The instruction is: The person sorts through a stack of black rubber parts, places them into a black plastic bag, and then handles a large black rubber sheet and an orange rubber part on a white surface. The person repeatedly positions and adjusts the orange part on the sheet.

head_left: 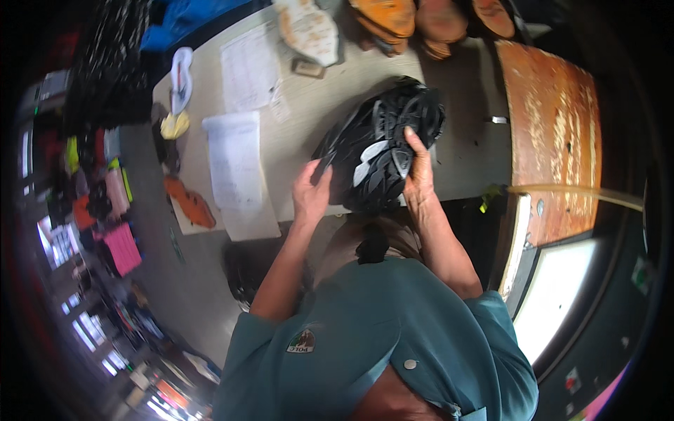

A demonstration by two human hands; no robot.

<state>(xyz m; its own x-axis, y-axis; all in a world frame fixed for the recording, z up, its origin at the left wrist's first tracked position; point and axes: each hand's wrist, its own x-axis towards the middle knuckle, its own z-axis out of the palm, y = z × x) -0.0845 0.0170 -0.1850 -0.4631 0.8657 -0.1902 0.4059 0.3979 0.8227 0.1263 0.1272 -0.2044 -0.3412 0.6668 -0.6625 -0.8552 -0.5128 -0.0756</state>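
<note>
A bundle of black shoe uppers with grey and white trim is held over the near edge of the table, in front of my body. My left hand is closed on the bundle's dark, thin left edge, with the thumb and fingers pinched together. On the other side my right hand grips the bundle, its thumb lying over the top pieces. The fingers beneath are hidden, and I cannot count the layers.
Printed sheets lie on the table at left, near an orange sole-shaped piece. A white sole-shaped piece and stacked orange ones lie at the far side. A worn wooden board stands at right.
</note>
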